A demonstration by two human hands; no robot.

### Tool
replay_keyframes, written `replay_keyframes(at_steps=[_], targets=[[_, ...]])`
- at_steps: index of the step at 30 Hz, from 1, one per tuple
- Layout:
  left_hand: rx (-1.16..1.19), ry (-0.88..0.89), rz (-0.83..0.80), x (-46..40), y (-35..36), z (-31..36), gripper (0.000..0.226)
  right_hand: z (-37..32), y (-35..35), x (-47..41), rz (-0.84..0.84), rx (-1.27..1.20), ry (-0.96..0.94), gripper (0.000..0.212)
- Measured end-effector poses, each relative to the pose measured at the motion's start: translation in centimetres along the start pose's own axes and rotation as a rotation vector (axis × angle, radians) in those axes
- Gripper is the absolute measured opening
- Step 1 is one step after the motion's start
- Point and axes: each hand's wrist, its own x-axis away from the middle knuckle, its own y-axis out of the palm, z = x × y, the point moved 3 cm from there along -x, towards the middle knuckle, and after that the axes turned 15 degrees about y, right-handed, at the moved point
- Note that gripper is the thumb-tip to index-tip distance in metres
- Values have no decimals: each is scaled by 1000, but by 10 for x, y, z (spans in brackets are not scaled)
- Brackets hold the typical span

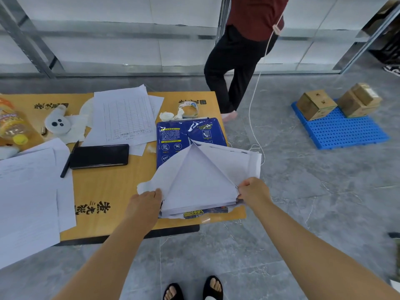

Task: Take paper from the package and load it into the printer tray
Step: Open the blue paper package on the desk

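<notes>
A blue paper package (pixel 184 135) lies at the right end of the wooden table (pixel 112 182), its near end torn open. The white paper stack (pixel 194 187) shows inside, between two wrapper flaps spread apart. My left hand (pixel 147 202) pinches the left wrapper flap (pixel 161 176). My right hand (pixel 253 190) pinches the right wrapper flap (pixel 240 163) at the stack's near right corner. No printer or tray is in view.
On the table lie a black phone (pixel 99 156), a pen (pixel 68 161), loose printed sheets (pixel 124 118), a tape roll (pixel 189 108), a white toy (pixel 57 123) and a bottle (pixel 10 124). A person (pixel 240 50) stands behind the table. Cardboard boxes (pixel 316 103) sit on a blue pallet (pixel 346 131).
</notes>
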Motion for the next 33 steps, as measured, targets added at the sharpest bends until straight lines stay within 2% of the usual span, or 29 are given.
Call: replay_keyframes(at_steps=[6,9,15,17,21,28,30,33], targets=[[34,-6,34,1,0,1,46,2,-2,3,-100,-285,133,27],[59,-3,50,2,1,1,46,-3,-5,6,5,-159,51,18],[63,2,63,1,0,1,50,-13,-6,16,112,23,-46,18],[56,4,57,1,1,0,50,-13,-5,14,87,-62,-16,16],[20,4,60,0,4,-1,51,-10,-4,12,-78,-362,162,18],[35,3,69,1,3,1,53,-16,8,13,-203,-488,256,20],[40,3,67,1,2,1,51,-18,7,11,-222,-444,231,14],[35,5,67,1,2,2,52,-20,7,7,-164,-226,165,23]])
